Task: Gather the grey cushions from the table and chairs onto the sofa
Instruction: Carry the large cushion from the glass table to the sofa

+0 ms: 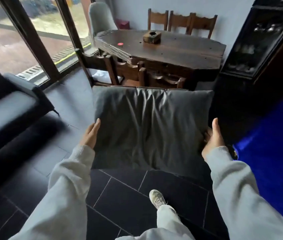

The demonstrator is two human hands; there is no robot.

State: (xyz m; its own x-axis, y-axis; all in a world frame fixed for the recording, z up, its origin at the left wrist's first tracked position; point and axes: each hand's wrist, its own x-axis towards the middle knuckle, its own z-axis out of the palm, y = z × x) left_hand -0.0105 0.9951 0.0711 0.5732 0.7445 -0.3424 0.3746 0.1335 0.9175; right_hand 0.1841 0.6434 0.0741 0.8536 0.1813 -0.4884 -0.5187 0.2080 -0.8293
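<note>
Daylight from the window (25, 32) at left, dim room interior, motion-blurred sofa (7, 104), wide-angle bending at edges

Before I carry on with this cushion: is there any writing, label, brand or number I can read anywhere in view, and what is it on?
No legible text anywhere.
Small red round object on the wooden table: any marking is too small and blurred to read.
Grey cushion, held between the left hand and right hand: no tag or label visible.
Shoe: no brand readable.
</note>
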